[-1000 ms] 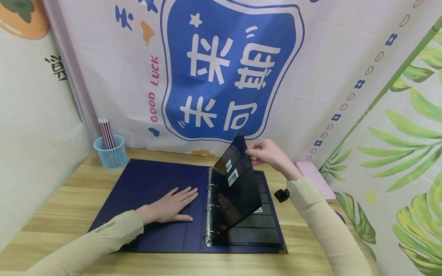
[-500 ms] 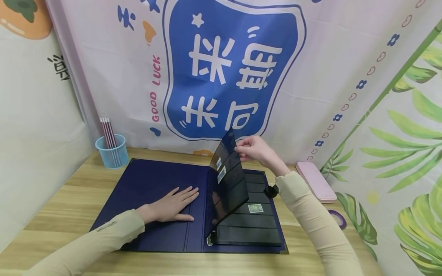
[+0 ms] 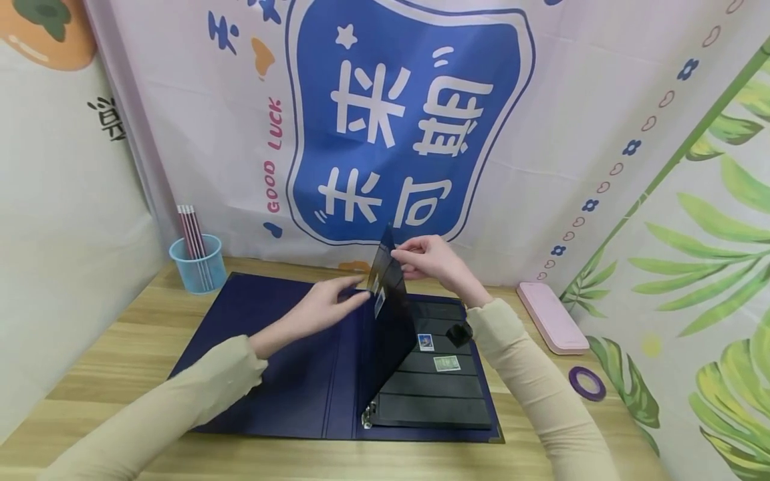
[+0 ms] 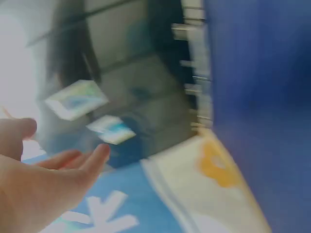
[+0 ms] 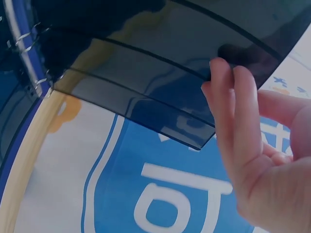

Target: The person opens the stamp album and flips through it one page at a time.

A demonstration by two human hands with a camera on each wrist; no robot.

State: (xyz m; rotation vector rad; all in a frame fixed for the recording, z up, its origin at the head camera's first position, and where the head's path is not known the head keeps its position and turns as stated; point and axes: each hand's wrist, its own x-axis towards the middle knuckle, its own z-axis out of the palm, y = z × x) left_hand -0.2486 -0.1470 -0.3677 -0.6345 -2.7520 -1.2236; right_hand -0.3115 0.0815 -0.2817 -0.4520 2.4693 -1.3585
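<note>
A navy stamp album (image 3: 271, 394) lies spread on the table, its metal rings (image 3: 368, 417) at the spine. One black page (image 3: 391, 334) stands nearly upright, and my right hand (image 3: 436, 260) pinches its outer edge between thumb and fingers. My left hand (image 3: 327, 304), fingers extended and apart, is raised above the left cover beside that page. In the left wrist view, two blurred stamps (image 4: 77, 101) show on the page near the left fingertips. On the page lying beneath are a blue stamp (image 3: 426, 343) and a green one (image 3: 447, 363).
A light blue cup (image 3: 198, 274) of pencils (image 3: 191, 230) stands at the back left. To the right lie a pink flat case (image 3: 552, 317) and a purple ring-shaped roll (image 3: 587, 383). Printed cloth (image 3: 529, 200) hangs behind the wooden table (image 3: 90, 374).
The right hand has swung the page leftward toward upright, uncovering the stamps below. My left hand has lifted off the left cover and moved up and right to the page.
</note>
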